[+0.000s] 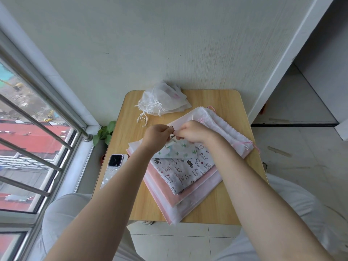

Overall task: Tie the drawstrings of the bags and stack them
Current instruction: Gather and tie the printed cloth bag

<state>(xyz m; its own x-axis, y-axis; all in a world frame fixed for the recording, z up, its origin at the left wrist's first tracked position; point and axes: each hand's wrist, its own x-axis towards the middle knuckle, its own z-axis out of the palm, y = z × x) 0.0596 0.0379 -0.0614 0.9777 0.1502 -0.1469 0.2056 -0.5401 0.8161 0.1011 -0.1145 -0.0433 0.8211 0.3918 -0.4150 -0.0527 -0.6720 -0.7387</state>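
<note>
Both the left hand (157, 135) and right hand (194, 132) pinch a dark drawstring (172, 136) above the cactus-print bag (180, 150).

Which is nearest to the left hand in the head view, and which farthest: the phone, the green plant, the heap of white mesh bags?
Measured from the left hand:
1. Heap of white mesh bags, beyond the hand at the table's far edge.
2. Phone, to its left, on the table's near-left part.
3. Green plant, off the table by the window; close to the phone's rank.
</note>
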